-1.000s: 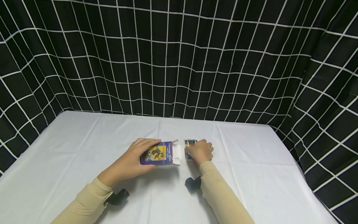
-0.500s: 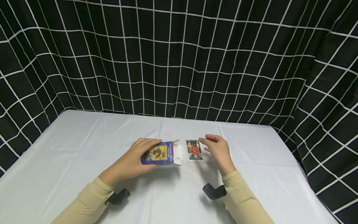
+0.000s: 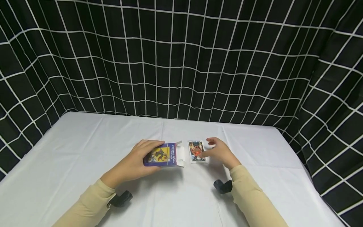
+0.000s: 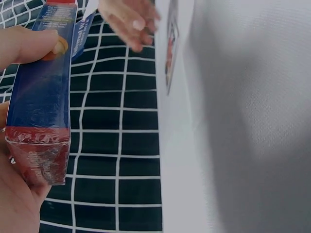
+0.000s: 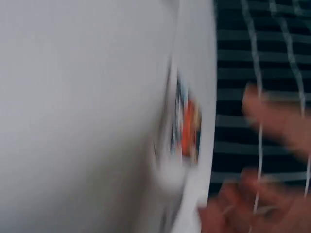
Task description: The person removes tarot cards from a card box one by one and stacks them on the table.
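Note:
My left hand (image 3: 132,161) grips a blue tarot card box (image 3: 160,155) from its left end, thumb on the near side and fingers on the far side. The white end flaps of the box stand open toward the right. In the left wrist view the box (image 4: 41,97) shows its narrow side and red end. A tarot card (image 3: 196,148), face up with a red figure, lies on the table just right of the flaps; whether others lie under it I cannot tell. My right hand (image 3: 222,153) hovers at the card's right edge, fingers spread and holding nothing.
A white cloth (image 3: 158,198) with light creases covers the table. Black curtains with a white grid (image 3: 181,63) stand behind and at both sides. A dark wrist-camera mount (image 3: 121,199) sits under the left wrist, another mount (image 3: 223,186) under the right.
My right hand has lifted off the card and moved right, uncovering it; the picture on top now shows a red figure. Its fingers have spread. The left hand and box stay almost still.

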`<state>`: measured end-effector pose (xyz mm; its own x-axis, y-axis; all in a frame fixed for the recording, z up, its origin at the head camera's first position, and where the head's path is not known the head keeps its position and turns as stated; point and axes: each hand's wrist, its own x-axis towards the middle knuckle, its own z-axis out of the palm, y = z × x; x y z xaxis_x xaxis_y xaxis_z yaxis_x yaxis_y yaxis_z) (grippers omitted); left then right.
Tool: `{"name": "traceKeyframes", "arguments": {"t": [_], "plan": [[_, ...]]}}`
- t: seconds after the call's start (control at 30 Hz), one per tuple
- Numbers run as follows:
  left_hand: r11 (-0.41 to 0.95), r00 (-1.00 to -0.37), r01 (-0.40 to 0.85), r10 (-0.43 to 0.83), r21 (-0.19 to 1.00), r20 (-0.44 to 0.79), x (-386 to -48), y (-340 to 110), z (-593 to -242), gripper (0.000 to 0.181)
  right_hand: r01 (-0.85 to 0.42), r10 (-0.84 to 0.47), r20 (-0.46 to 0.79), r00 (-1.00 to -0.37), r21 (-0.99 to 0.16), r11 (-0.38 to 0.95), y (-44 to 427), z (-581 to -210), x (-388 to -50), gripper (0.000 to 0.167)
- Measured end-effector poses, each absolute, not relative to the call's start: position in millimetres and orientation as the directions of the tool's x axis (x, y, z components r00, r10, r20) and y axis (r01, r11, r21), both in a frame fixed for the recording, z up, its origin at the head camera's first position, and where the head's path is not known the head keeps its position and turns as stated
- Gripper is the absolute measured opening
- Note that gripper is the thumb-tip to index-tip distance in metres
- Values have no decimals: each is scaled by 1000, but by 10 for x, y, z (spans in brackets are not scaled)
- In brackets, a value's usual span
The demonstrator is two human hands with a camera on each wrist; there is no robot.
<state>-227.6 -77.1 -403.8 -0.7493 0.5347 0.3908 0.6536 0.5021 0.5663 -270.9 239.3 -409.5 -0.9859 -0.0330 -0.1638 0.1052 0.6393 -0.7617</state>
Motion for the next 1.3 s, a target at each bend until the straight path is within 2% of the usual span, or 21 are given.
{"name": "traceKeyframes", "arguments": {"t": [0.13, 0.27, 0.4, 0.63, 1.3], "plan": [[502, -749, 655, 530, 564, 398, -2281, -780, -4040, 73, -26, -212, -197, -957, -673, 739, 2487, -4065, -2981, 89], [499, -745, 659, 532, 563, 401, -2284, -783, -4031, 73, -115, -323, -265, -908, -584, 804, 2459, -4094, -3094, 102], [497, -747, 657, 530, 567, 401, -2283, -788, -4009, 73, -201, -398, -265, -878, -552, 810, 2379, -4116, -3120, 110], [496, -749, 655, 527, 570, 401, -2286, -797, -3995, 73, -217, -408, -298, -863, -510, 833, 2301, -4148, -3163, 112], [499, -748, 656, 531, 566, 399, -2287, -800, -4006, 73, -174, -373, -286, -882, -538, 825, 2239, -4229, -3192, 107]]}}
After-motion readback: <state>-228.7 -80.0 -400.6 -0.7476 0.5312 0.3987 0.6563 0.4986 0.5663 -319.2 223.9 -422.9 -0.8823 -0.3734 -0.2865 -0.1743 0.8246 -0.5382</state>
